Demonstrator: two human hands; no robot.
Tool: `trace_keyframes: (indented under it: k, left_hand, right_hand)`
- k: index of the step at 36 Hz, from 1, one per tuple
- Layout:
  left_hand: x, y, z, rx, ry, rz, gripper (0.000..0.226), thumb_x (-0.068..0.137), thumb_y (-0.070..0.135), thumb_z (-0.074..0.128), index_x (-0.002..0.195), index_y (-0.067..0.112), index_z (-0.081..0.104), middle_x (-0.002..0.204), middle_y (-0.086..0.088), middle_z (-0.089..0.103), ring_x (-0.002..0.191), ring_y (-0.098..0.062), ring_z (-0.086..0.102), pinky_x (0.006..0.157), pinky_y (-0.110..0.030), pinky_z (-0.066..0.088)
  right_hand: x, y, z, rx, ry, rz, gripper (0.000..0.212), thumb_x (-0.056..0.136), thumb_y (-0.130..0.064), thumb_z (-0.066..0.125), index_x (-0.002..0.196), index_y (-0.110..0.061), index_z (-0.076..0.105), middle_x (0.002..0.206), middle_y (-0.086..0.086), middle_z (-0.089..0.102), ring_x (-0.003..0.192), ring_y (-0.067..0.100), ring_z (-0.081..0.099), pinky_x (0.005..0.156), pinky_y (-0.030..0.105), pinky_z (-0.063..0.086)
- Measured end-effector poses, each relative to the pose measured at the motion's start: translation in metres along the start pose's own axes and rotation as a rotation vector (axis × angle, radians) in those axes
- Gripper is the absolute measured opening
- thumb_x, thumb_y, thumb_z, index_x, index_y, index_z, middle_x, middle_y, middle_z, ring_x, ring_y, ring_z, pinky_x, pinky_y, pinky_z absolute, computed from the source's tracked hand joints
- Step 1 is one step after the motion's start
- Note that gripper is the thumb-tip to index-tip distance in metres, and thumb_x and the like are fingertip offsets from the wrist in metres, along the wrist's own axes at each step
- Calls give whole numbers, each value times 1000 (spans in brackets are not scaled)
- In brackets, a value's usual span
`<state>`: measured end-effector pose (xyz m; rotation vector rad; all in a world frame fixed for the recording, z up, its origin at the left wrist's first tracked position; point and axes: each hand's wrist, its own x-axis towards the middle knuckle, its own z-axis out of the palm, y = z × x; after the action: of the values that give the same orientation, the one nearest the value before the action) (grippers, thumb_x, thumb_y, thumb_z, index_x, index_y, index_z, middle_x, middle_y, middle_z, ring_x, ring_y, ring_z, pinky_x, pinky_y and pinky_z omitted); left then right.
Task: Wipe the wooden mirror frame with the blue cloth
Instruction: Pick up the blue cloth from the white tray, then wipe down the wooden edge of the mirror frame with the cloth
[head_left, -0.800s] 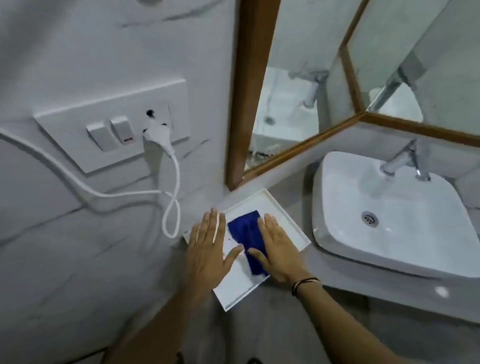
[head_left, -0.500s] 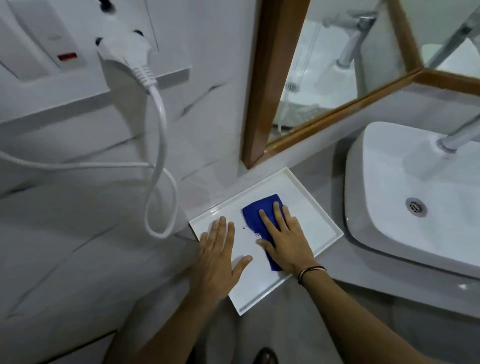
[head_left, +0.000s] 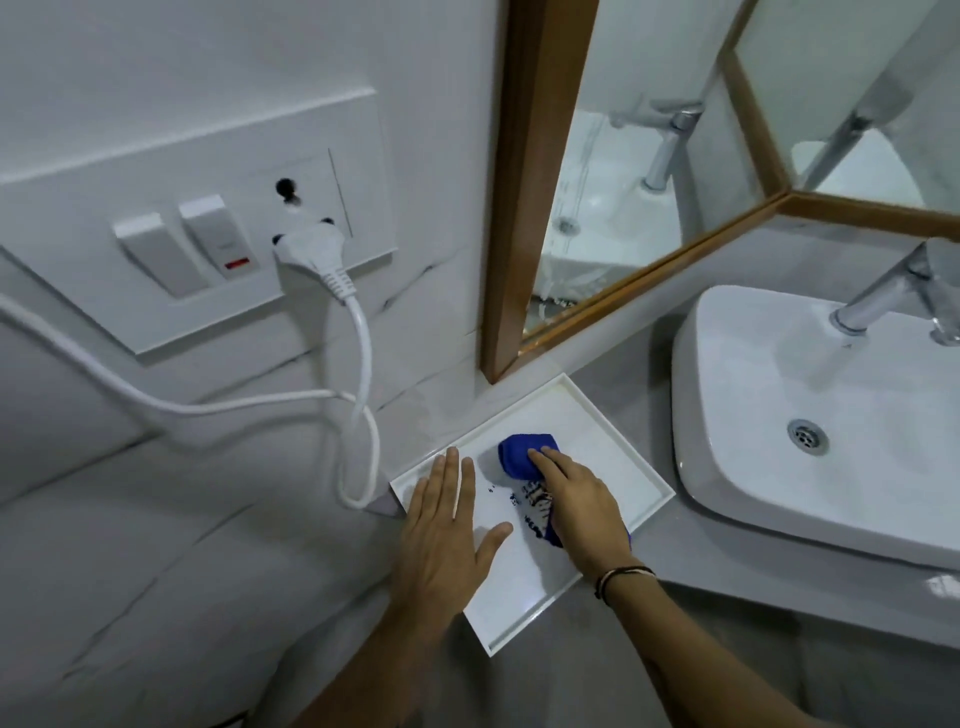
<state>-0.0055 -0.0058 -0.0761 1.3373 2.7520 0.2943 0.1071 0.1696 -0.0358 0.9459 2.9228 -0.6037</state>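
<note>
I have the blue cloth (head_left: 524, 457) low in the frame's centre, lying in the white tray (head_left: 618, 441), with my right hand (head_left: 576, 504) pressed over it, fingers curling to gather it; whether they have truly closed on the fabric I cannot tell, as the hand hides most of it. My left hand (head_left: 447, 525) lies flat, fingers spread and released, steadying the tray's near-left part. To lift cleanly I would bunch the cloth into a firm pad before rising, then carry it up to the wooden mirror frame (head_left: 535, 171) at upper centre, keeping clear of the white plug (head_left: 311, 249) and its cable (head_left: 358, 364) to the left.
</note>
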Motion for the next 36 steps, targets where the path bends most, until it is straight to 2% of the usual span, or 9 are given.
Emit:
trace_keyframes:
  k: [6,11,14,15,18,20,26,32,36]
  left_hand:
    - [18,26,-77,29,130,36,97,108,81,13,172,10,25,176,-17,39,159,-33,44,125,-45,39]
    - [19,56,-160,-62,179,66,99,109,81,8,177,10,22,183,-13,24,166,-31,32,131,-45,34]
    - [26,72,-215,-95,249,55,99,105,83,1,179,17,1,187,-2,-7,173,-22,6,139,-36,6]
    - [33,78,-237,-89,296,66,97,107,82,5,179,16,0,187,-2,-9,173,-21,3,141,-35,2]
    - [57,97,-309,21,489,122,88,113,66,26,177,6,18,186,-11,9,172,-26,13,137,-43,14]
    - [81,108,-357,69,601,124,84,112,58,31,175,3,23,185,-16,14,171,-30,17,134,-47,19]
    - [133,126,-462,160,813,98,80,117,45,41,177,2,11,185,-23,1,172,-36,7,138,-51,23]
    - [160,140,-549,191,1007,126,71,118,39,23,176,-2,11,185,-23,0,172,-35,6,139,-49,20]
    - [170,150,-617,226,1095,155,73,117,36,28,176,-2,7,185,-21,-2,173,-34,3,140,-47,15]
  right_hand:
    - [-19,-24,-65,6,216,-66,87,88,-8,89,163,-20,46,158,11,59,136,34,65,112,47,54]
    - [-38,-52,-146,54,423,-105,91,75,5,94,156,-10,56,151,17,64,125,38,71,105,51,61]
    - [-42,-66,-193,68,563,-181,89,70,15,92,151,-5,61,147,18,67,120,38,74,98,50,64]
    - [-40,-71,-214,68,611,-199,87,71,18,89,150,-4,62,147,19,67,120,38,74,97,51,64]
    - [-32,-88,-280,83,764,-249,78,76,21,83,149,-2,63,145,18,69,122,37,73,100,51,63]
    - [-20,-99,-322,95,844,-267,77,76,22,82,147,-2,64,141,17,71,123,37,73,101,52,63]
    - [-4,-119,-412,172,1008,-330,80,82,21,78,153,-10,59,144,11,70,125,32,73,102,53,62]
    - [4,-138,-489,162,1132,-475,82,83,18,80,155,-11,56,144,11,69,119,31,74,100,51,63]
    - [16,-159,-548,187,1265,-533,73,88,15,74,155,-8,55,144,13,69,122,33,72,101,51,63]
